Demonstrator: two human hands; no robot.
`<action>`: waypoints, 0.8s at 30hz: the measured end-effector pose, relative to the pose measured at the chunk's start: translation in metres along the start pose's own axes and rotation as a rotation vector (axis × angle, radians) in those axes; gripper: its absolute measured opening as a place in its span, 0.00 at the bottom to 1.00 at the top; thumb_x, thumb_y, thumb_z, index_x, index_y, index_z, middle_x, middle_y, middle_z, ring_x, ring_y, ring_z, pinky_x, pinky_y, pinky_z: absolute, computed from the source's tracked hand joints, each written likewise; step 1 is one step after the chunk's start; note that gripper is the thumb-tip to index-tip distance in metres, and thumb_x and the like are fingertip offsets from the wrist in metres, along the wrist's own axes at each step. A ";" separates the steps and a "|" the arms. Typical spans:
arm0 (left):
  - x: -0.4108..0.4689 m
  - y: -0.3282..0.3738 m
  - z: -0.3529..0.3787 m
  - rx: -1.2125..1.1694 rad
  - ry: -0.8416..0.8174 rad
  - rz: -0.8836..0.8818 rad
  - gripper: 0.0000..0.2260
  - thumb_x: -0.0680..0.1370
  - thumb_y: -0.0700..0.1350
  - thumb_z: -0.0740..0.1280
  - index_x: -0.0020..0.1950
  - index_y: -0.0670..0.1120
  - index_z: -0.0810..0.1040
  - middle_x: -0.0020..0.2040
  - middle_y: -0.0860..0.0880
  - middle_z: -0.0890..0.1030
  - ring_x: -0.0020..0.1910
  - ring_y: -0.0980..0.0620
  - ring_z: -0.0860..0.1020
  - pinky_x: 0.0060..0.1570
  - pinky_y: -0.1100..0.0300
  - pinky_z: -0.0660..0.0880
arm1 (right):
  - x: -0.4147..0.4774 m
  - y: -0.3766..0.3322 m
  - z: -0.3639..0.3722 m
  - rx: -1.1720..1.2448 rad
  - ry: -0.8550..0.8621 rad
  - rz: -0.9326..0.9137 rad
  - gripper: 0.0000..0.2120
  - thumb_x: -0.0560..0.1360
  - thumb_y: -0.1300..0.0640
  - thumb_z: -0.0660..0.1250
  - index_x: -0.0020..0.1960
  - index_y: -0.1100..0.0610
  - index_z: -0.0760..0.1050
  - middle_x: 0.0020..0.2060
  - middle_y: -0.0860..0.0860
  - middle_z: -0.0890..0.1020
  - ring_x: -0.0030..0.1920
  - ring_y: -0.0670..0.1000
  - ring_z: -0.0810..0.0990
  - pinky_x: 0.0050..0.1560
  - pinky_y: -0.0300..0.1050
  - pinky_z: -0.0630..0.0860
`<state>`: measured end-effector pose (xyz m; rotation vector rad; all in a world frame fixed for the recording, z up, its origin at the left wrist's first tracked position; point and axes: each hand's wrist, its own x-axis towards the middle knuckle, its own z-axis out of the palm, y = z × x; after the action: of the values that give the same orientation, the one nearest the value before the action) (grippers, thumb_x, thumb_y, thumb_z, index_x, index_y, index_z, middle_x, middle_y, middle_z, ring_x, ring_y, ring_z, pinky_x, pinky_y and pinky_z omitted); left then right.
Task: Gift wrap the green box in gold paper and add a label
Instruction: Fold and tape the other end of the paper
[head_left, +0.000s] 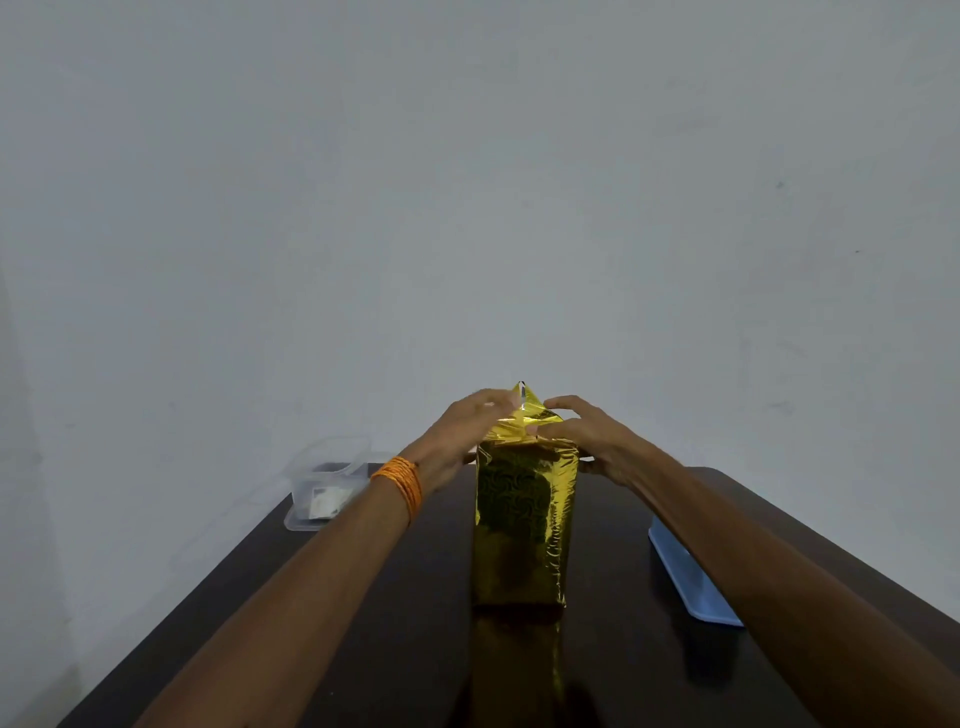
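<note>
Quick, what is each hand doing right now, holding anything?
Left hand: open, straight fingers pressing the gold paper flap.
Right hand: fingers bent over that paper; pinch or press cannot be told.

Plain pale grey-blue wall fills most of the view, softly and evenly lit. 2 small dark specks sit on its right part. Far left, a faint vertical line marks a corner where the wall turns. Down below, a dark brown table stretches toward the wall, far corners rounded, and its glossy top throws back reflections.
</note>
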<state>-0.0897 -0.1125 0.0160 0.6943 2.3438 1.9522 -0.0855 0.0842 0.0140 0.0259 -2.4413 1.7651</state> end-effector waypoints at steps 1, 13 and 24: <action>0.004 0.002 0.000 -0.044 0.054 -0.011 0.14 0.77 0.56 0.68 0.62 0.57 0.76 0.65 0.49 0.77 0.60 0.51 0.76 0.58 0.50 0.74 | 0.000 -0.001 0.002 0.010 0.000 -0.007 0.23 0.72 0.52 0.76 0.64 0.47 0.73 0.50 0.51 0.80 0.49 0.51 0.79 0.49 0.47 0.74; 0.026 -0.006 0.004 -0.165 0.068 -0.214 0.28 0.77 0.33 0.66 0.70 0.59 0.67 0.70 0.39 0.68 0.59 0.39 0.77 0.47 0.50 0.80 | 0.004 0.009 0.007 0.121 0.003 0.007 0.20 0.72 0.54 0.76 0.61 0.47 0.75 0.53 0.56 0.82 0.51 0.53 0.81 0.45 0.47 0.76; 0.017 -0.010 -0.007 -0.226 0.106 -0.175 0.26 0.78 0.35 0.66 0.72 0.55 0.67 0.58 0.41 0.75 0.49 0.43 0.78 0.44 0.50 0.78 | -0.003 0.006 0.009 0.154 0.014 0.008 0.20 0.71 0.55 0.76 0.61 0.50 0.75 0.51 0.54 0.82 0.49 0.51 0.79 0.44 0.46 0.73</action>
<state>-0.1102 -0.1148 0.0123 0.3680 2.1056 2.1740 -0.0843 0.0777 0.0052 0.0184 -2.2938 1.9456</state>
